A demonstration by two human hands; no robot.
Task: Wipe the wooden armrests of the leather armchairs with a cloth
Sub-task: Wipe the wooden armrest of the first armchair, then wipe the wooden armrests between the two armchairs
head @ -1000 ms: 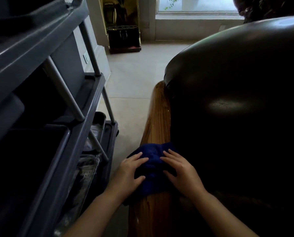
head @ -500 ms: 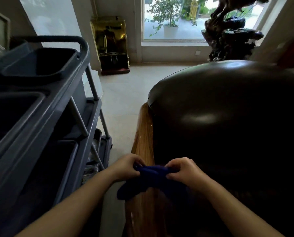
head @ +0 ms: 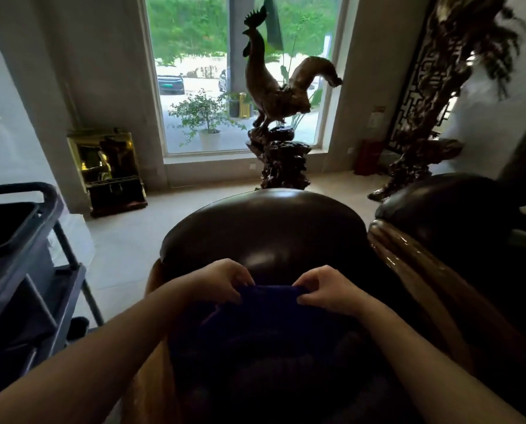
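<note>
Cloth (head: pixel 270 304), dark blue, pinched at its top edge by left hand (head: pixel 221 281) and right hand (head: pixel 326 290), raised over the armchair (head: pixel 261 234). Off wood; right armrest (head: pixel 408 255) apparently not yet wiped.

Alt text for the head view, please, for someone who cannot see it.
Two bare hands, left hand and right hand, each pinch the top edge of a dark blue cloth held up over a dark leather armchair with wooden armrests. A grey cleaning cart stands at left; a carved rooster statue stands before a window.
</note>
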